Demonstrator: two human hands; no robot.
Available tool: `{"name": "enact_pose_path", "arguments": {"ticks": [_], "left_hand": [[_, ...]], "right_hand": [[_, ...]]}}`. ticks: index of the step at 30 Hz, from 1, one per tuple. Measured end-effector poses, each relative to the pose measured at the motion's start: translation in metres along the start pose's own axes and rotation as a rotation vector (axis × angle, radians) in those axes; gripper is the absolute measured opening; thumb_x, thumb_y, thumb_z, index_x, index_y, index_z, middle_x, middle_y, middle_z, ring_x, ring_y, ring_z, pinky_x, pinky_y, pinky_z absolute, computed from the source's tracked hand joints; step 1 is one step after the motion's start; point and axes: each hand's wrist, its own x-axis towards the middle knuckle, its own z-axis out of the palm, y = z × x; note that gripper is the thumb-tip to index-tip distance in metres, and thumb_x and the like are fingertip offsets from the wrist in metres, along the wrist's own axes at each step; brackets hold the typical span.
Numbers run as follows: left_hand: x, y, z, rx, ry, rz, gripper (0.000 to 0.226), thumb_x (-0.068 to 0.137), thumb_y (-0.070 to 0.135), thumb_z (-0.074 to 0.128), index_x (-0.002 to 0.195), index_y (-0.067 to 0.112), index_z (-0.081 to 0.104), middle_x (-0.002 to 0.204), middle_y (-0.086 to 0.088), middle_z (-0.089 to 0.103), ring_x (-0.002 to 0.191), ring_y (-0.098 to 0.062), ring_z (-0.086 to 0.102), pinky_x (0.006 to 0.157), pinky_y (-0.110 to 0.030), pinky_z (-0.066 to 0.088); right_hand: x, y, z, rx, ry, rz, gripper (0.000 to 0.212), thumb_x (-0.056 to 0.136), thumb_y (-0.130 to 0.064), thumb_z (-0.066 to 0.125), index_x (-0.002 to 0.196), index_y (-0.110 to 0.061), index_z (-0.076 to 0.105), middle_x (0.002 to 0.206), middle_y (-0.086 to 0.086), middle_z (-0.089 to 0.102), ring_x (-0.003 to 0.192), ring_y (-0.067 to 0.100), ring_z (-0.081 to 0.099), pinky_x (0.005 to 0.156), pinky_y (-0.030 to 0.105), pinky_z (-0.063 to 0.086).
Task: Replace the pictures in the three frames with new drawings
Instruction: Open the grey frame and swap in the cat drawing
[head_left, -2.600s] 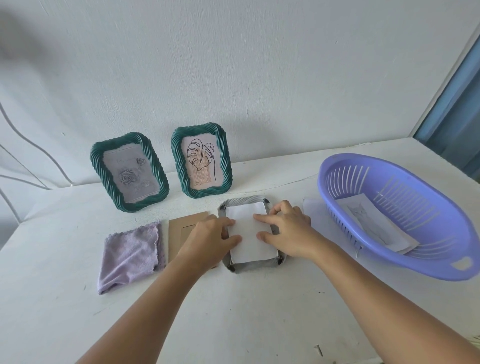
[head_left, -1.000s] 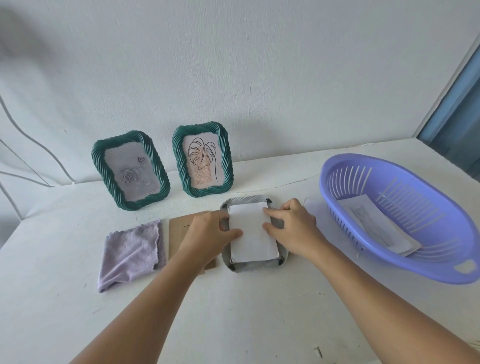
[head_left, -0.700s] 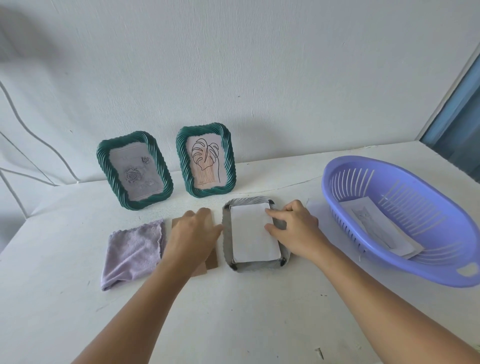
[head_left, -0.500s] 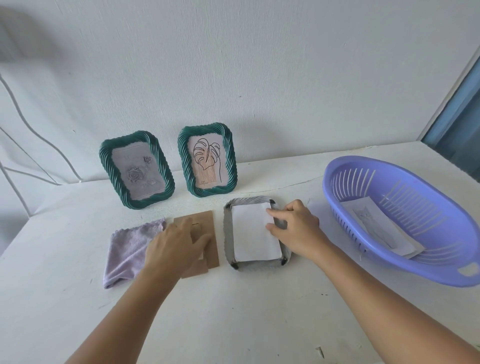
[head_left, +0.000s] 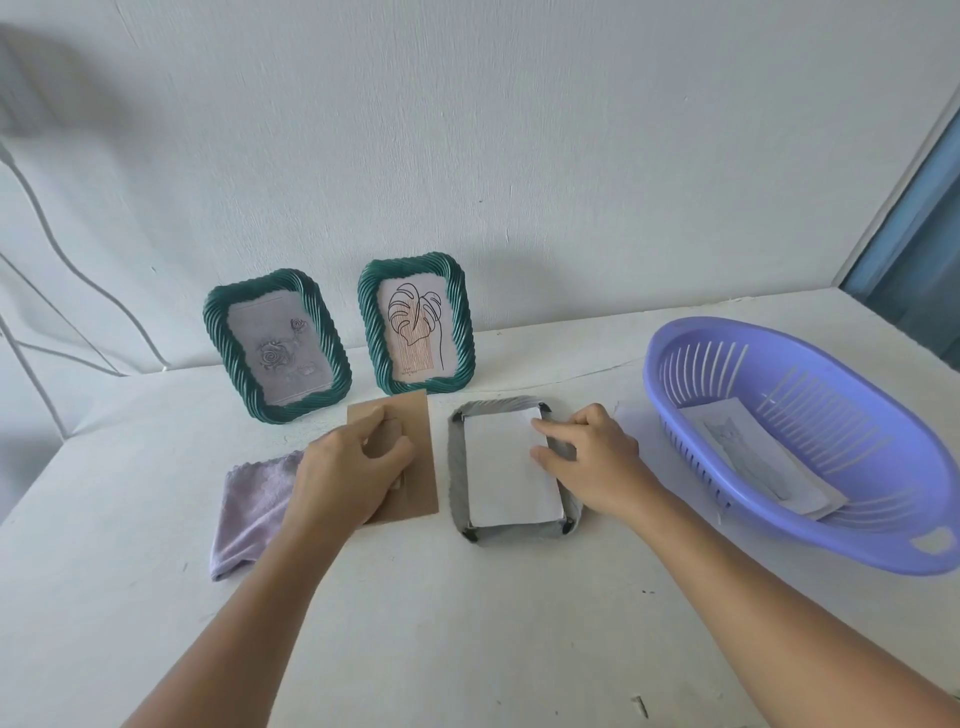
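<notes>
1. We see both forearms reach forward over the white bench (head_left: 467, 623) from the bottom edge of the view, the left one angled in from the lower left, the right one from the lower right.
2. Our left hand (head_left: 345, 475) lies palm down on the brown backing board (head_left: 415, 441), which rests flat on the bench just left of the face-down frame (head_left: 457, 467). Its fingers are curled and the thumb bends in toward them, gripping the small stand piece on the board.
3. The board's near left corner overlaps the lilac cloth (head_left: 249, 509), which lies under our left wrist.
4. Our right hand (head_left: 592, 462) sits at the right side of the face-down frame. Its index finger and thumb are stretched out fairly straight and press on the right edge of the white paper (head_left: 506, 467) lying inside the frame; the other fingers rest on the frame's right rim.
5. 2 green frames stand against the wall behind: the rose frame (head_left: 275, 345) on the left and the leaf frame (head_left: 415, 330) beside it.
6. The purple basket (head_left: 810, 530) sits well to the right, with a sheet (head_left: 753, 462) bearing a faint drawing inside.
</notes>
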Motion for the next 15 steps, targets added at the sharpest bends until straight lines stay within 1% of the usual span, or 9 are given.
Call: {"name": "enact_pose_path", "arguments": {"ticks": [4,6,8,10,11,13,14,15], "left_hand": [[-0.003,0.023,-0.002,-0.102,0.022,0.059,0.044,0.083,0.047,0.069,0.127,0.047,0.065,0.086,0.014,0.067,0.090,-0.018,0.061,0.080,-0.033,0.049],[-0.005,0.037,0.004,-0.141,0.002,0.091,0.044,0.084,0.045,0.070,0.128,0.045,0.065,0.087,0.011,0.068,0.089,-0.018,0.061,0.078,-0.031,0.047],[-0.007,0.051,0.013,-0.164,-0.007,0.125,0.046,0.085,0.044,0.070,0.130,0.040,0.065,0.091,0.007,0.069,0.090,-0.017,0.061,0.077,-0.029,0.045],[-0.009,0.061,0.022,-0.189,-0.007,0.161,0.050,0.085,0.045,0.070,0.134,0.038,0.063,0.094,0.006,0.069,0.091,-0.015,0.061,0.077,-0.027,0.044],[-0.010,0.065,0.026,-0.205,-0.008,0.176,0.052,0.086,0.046,0.070,0.137,0.037,0.061,0.096,0.005,0.069,0.092,-0.014,0.061,0.077,-0.025,0.043],[-0.010,0.070,0.033,-0.227,-0.017,0.199,0.057,0.088,0.049,0.069,0.141,0.034,0.058,0.102,0.001,0.071,0.096,-0.016,0.062,0.078,-0.024,0.041],[-0.010,0.072,0.036,-0.232,-0.024,0.211,0.058,0.088,0.051,0.068,0.142,0.033,0.057,0.102,0.000,0.071,0.096,-0.017,0.062,0.078,-0.024,0.041],[-0.009,0.071,0.038,-0.230,-0.029,0.229,0.058,0.089,0.052,0.067,0.143,0.032,0.056,0.098,0.000,0.068,0.093,-0.017,0.061,0.077,-0.024,0.041]], "right_hand": [[-0.002,-0.009,-0.004,-0.046,0.150,-0.024,0.051,0.096,-0.062,0.051,0.145,-0.053,0.044,0.110,-0.005,0.043,0.114,0.019,0.047,0.100,0.038,0.037],[-0.002,-0.016,-0.007,0.021,0.171,-0.054,0.051,0.097,-0.061,0.049,0.147,-0.053,0.042,0.107,-0.006,0.045,0.112,0.016,0.047,0.100,0.039,0.037],[-0.005,-0.025,-0.012,0.208,0.113,-0.106,0.051,0.099,-0.057,0.049,0.149,-0.051,0.040,0.104,-0.008,0.051,0.107,0.011,0.050,0.100,0.036,0.039],[-0.009,-0.035,-0.017,0.442,-0.016,-0.118,0.054,0.100,-0.054,0.051,0.151,-0.050,0.036,0.106,-0.011,0.059,0.105,0.008,0.056,0.097,0.029,0.042],[-0.010,-0.039,-0.019,0.530,-0.068,-0.110,0.056,0.099,-0.055,0.052,0.152,-0.052,0.033,0.105,-0.010,0.063,0.106,0.008,0.059,0.097,0.027,0.044],[-0.012,-0.042,-0.020,0.662,-0.101,-0.098,0.059,0.099,-0.054,0.055,0.152,-0.055,0.029,0.098,-0.007,0.068,0.104,0.009,0.064,0.103,0.031,0.046],[-0.012,-0.043,-0.020,0.729,-0.092,-0.097,0.060,0.100,-0.047,0.057,0.153,-0.052,0.028,0.093,-0.008,0.070,0.102,0.008,0.066,0.106,0.034,0.047],[-0.013,-0.043,-0.019,0.791,-0.077,-0.101,0.061,0.102,-0.036,0.058,0.154,-0.048,0.029,0.093,-0.010,0.072,0.102,0.006,0.067,0.107,0.036,0.048]]}}
